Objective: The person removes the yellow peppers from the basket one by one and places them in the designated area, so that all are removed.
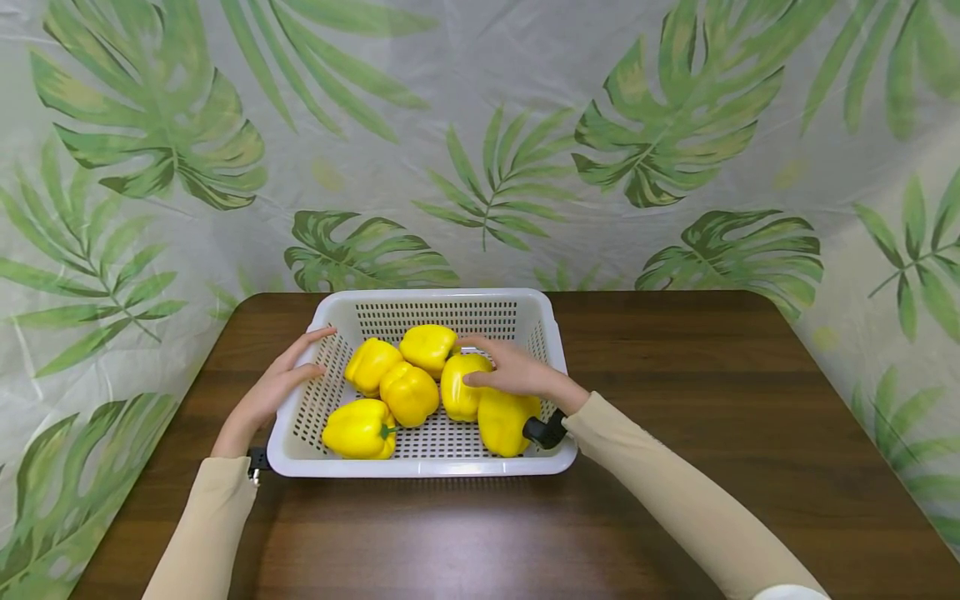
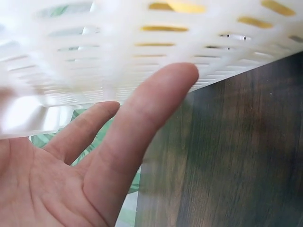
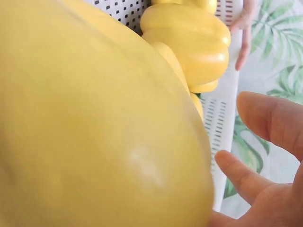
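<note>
Head view: a white perforated basket sits on a brown wooden tabletop, with six yellow bell peppers lying inside it, several touching. A person's left hand is at the basket's left rim, its grip spread, thumb apart from the fingers; whether it presses on the rim is hard to tell. The right hand reaches in from the right, its grip also spread, over the rear of the right-centre pepper. Contact there is unclear, and nothing looks pinched.

The likeliest trouble is a slip: the skins look smooth and glossy, and the peppers are broad, so a shallow grip could let one roll out. Because they lie against each other, lifting or pushing one may shift its neighbours. A black wrist camera on the right arm hangs beside the front-right pepper and might knock it if the wrist drops. Should the left hand give no real support, a hard push inside could slide the basket along the tabletop.
</note>
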{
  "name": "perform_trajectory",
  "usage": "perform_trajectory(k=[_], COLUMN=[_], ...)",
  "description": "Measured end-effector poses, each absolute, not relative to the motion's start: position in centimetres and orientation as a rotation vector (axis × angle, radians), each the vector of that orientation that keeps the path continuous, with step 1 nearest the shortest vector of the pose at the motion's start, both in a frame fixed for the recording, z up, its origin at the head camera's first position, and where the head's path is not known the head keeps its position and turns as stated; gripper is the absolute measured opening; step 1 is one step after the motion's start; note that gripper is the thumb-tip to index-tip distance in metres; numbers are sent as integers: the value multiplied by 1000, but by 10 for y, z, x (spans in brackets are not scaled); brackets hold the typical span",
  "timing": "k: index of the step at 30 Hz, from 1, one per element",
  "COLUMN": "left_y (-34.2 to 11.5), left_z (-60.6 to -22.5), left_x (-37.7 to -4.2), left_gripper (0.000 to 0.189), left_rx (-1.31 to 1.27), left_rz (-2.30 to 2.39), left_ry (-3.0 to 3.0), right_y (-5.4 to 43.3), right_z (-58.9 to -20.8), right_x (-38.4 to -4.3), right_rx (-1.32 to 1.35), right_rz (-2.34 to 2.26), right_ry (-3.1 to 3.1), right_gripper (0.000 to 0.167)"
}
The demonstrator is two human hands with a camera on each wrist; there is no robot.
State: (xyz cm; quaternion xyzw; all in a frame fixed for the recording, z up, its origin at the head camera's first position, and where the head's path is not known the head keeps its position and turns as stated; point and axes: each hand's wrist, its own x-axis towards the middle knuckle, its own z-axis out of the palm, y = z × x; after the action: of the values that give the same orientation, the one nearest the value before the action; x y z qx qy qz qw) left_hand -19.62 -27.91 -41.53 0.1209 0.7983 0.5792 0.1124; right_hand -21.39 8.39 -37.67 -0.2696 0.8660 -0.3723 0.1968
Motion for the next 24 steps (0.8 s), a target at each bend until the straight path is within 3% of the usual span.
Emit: perform_trajectory(k=[24], left_y=[-278], left_z=[-418], left_x=[-194], left_gripper=[57], left_rx=[337], left_rz=[1751], left_ry=[2309], right_y=[82], right_z=[-389], right_x=[-216], right_rx=[-694], right_rz=[-981], right_ry=[2347], right_gripper=[55])
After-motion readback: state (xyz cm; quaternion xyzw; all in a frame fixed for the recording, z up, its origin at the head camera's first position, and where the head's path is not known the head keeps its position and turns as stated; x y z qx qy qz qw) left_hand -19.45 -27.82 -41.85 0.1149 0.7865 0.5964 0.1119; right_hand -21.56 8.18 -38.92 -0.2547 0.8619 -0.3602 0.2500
